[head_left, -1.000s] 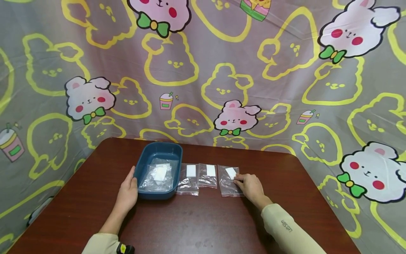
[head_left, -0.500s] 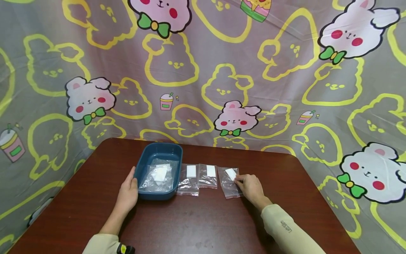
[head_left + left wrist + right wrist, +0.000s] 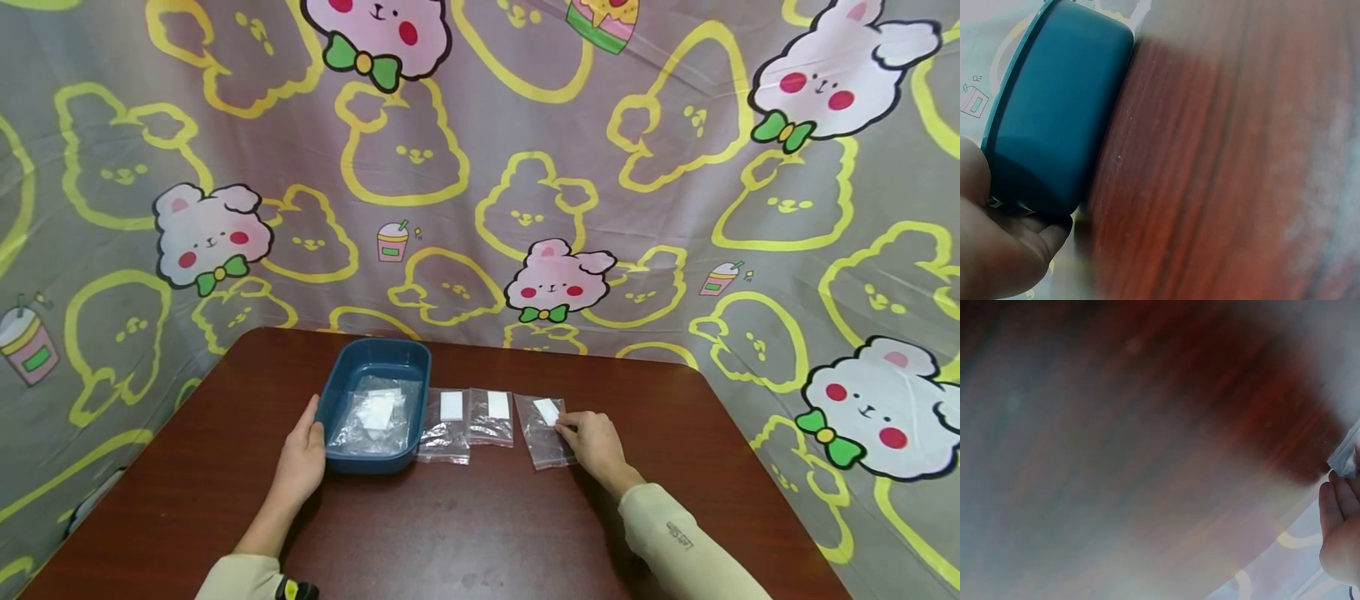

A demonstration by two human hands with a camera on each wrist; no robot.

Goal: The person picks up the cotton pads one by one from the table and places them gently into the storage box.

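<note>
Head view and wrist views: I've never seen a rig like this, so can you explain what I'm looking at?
There is no machine here, just a person working bare-handed. The head view comes from a camera worn on the head, looking forward and down; each wrist view comes from that wrist. On the brown table stands a blue tub with clear plastic bags inside. Three more bags lie to its right. The left grip holds the tub's side. The right grip pinches the rightmost bag beside its white rectangle. The right wrist view is mostly blurred.
</note>
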